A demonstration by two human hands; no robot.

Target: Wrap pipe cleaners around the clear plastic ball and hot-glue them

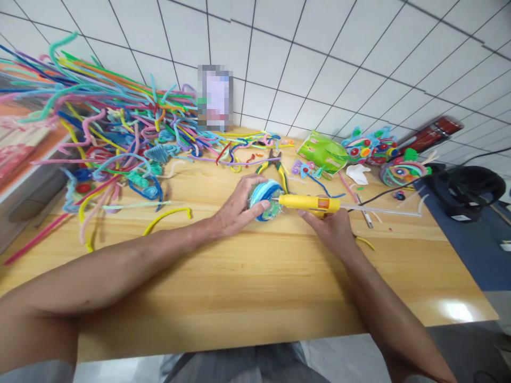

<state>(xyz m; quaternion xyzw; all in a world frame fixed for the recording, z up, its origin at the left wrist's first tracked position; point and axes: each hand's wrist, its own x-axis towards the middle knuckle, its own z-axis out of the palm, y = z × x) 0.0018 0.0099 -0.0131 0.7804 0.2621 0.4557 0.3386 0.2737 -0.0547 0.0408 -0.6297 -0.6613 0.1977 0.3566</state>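
Note:
Near the middle of the table, my left hand (246, 205) is closed around a rounded craft piece (268, 191) banded with blue, light-blue and green pipe cleaners. My right hand (333, 226) grips a yellow hot glue gun (297, 203), its nozzle pointing left at the craft piece. From the gun's back end a clear glue stick (387, 210) sticks out to the right. The nozzle tip is at the piece's right side; I cannot tell whether it touches. Just behind the piece lie pliers (282, 174) with yellow-and-green handles, jaws toward the wall.
A large heap of coloured pipe cleaners (120, 111) covers the back left. Along the wall stand a blurred-out upright panel (215, 98), a green packet (322, 151) and finished pipe-cleaner pieces (369, 146). A dark red cylinder (433, 133) leans there; a black bag (469, 191) sits past the right edge.

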